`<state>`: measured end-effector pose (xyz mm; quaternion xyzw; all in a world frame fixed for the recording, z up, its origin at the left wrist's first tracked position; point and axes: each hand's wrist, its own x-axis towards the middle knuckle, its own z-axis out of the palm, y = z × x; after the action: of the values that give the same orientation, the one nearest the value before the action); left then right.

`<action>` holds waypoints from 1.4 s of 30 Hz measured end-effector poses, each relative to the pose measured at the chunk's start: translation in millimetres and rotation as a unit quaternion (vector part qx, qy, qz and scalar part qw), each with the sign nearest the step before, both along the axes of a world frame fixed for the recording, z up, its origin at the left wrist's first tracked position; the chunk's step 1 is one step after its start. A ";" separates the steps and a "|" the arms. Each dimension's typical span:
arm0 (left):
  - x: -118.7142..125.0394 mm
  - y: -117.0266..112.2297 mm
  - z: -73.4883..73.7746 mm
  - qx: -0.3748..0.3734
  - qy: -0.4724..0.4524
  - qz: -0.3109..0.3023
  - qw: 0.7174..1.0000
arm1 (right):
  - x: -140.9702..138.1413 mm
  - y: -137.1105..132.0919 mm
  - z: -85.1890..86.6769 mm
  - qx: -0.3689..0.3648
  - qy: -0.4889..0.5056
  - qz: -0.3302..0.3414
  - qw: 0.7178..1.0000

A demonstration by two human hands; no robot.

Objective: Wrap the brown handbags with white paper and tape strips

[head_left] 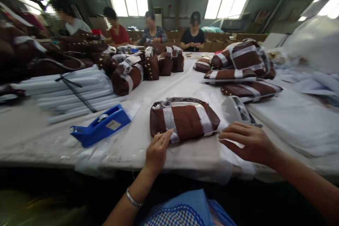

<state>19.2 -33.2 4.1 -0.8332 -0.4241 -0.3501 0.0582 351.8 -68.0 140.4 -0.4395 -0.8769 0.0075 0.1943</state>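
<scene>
A brown handbag (188, 122) lies on the table in front of me, with clear film over its handle and two pale wrapped bands around its body. My left hand (156, 151) rests its outstretched fingers on the bag's lower left, at the end of the left band. Just off the bag's right end is my right hand (250, 143), fingers stretched out and a gap showing below them. A thin pale strip (212, 132) sticks out from the bag's lower right edge toward those fingertips; whether they touch it is unclear. Behind the right hand stands a grey tape dispenser (235, 108).
A blue tape dispenser (102, 125) sits left of the bag. Beyond it lie a tied bundle of white rolls (76, 90) and several brown bags (150, 65). More wrapped bags (246, 60) are piled at right, near white sheets (288, 123). Several people work across the table.
</scene>
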 end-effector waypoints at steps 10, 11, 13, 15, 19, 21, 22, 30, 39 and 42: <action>3.6 -1.2 -3.3 0.001 -0.039 0.005 0.999 | -139.0 137.4 1.3 -0.046 -0.127 0.202 0.970; 3.8 -1.4 -3.9 0.002 -0.040 0.005 0.999 | -145.6 147.8 -1.1 -0.049 -0.149 0.206 0.966; 4.3 -1.4 -5.5 0.005 -0.042 0.005 0.999 | -156.6 163.9 -3.8 -0.054 -0.185 0.212 0.958; 4.7 -1.1 -7.2 0.011 -0.045 0.006 0.999 | -165.9 173.6 -3.2 -0.057 -0.207 0.214 0.953; 5.4 -0.8 -9.6 0.015 -0.048 0.007 0.999 | -179.8 186.0 1.9 -0.055 -0.252 0.202 0.945; 5.3 -1.2 -9.8 0.010 -0.046 0.009 0.999 | -183.1 197.3 3.6 -0.052 -0.272 0.209 0.938; 5.2 -1.4 -9.6 0.007 -0.043 0.009 0.999 | -183.3 205.2 4.4 -0.053 -0.278 0.212 0.935; 6.0 0.7 -9.3 0.023 -0.045 0.014 0.999 | -155.7 248.0 14.8 -0.039 -0.140 -0.047 0.988; -2.6 -13.7 21.0 -0.003 -0.144 -0.095 0.985 | -156.1 158.0 -80.9 0.015 -0.009 0.060 0.998; 4.1 -0.3 39.4 0.001 -0.116 -0.064 0.991 | -158.4 160.1 -88.6 -0.008 0.030 0.047 0.998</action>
<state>23.3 -33.5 43.4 -0.8121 -0.3739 -0.4478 -0.0132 193.4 92.1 51.7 -0.3990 -0.8902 0.0372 0.2165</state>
